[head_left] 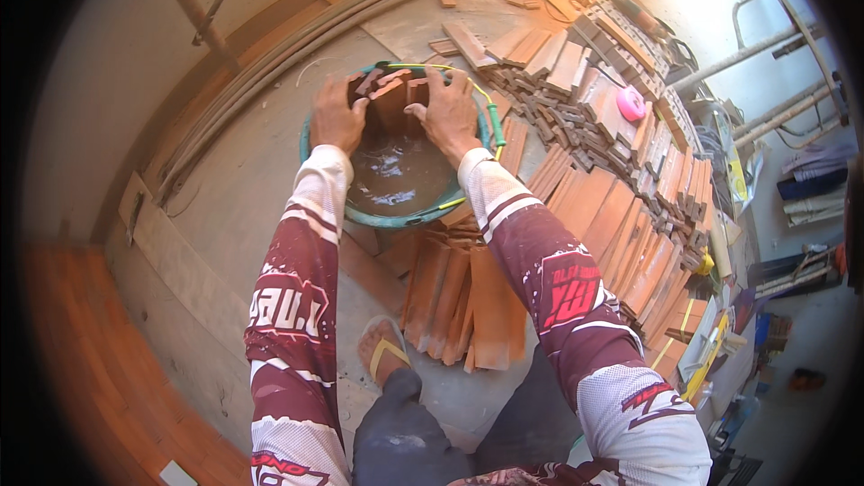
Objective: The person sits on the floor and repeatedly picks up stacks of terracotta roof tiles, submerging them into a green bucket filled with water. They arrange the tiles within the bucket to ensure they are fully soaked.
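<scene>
A teal bucket [396, 219] of murky water [396, 171] stands on the floor in front of me. Several reddish terracotta tiles [390, 108] stand on end in it, leaning at the far side with their tops above the water. My left hand [338, 114] curves around the left side of this bunch, fingers at the tile tops. On the other side, my right hand [447, 115] grips the right edge, thumb toward the tiles. Parts of the fingers are hidden behind the tiles and rim. The bucket's yellow handle with a green grip [496, 126] hangs to the right.
Loose terracotta tiles [459, 297] lie fanned between the bucket and my feet. Large tile stacks [589, 207] spread along the right, with a pink round object [631, 103] on top. Long pipes [261, 63] run beside the left wall; metal scaffold bars [747, 58] stand at upper right.
</scene>
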A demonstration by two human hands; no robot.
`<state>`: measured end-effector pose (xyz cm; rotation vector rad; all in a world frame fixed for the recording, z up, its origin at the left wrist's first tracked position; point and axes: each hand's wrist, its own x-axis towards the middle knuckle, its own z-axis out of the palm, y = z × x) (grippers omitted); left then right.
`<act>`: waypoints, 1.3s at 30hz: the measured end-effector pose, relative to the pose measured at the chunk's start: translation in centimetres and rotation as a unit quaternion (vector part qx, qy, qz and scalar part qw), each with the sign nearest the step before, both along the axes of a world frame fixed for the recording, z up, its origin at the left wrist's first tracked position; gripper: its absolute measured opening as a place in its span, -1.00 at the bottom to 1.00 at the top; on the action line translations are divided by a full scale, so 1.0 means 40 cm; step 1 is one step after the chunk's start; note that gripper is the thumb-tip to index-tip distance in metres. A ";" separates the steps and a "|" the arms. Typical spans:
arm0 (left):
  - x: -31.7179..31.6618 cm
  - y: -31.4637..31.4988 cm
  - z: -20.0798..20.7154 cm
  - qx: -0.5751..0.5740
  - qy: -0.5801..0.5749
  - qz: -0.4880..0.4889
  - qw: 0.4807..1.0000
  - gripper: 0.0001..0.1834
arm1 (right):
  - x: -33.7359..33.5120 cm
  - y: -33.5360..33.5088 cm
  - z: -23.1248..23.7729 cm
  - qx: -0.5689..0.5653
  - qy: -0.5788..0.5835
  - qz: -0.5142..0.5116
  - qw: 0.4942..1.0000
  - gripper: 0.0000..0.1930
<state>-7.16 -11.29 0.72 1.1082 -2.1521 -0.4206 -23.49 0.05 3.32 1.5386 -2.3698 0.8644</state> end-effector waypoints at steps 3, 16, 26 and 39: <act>0.010 -0.005 -0.001 0.034 0.029 -0.028 0.999 -0.48 | -0.001 0.046 0.007 -0.054 -0.021 0.046 0.997 -0.44; 0.023 0.155 0.052 -0.039 0.098 -0.009 0.994 -0.43 | -0.493 0.677 -0.044 0.118 0.009 -0.291 0.949 -0.40; 0.173 0.620 0.047 0.098 0.228 0.013 0.969 -0.62 | -0.591 0.684 -0.061 0.375 -0.010 -0.327 0.867 -0.19; 0.255 0.694 -0.012 0.210 0.301 0.044 0.929 -0.69 | -0.599 0.680 0.010 0.397 -0.084 -0.196 0.893 -0.12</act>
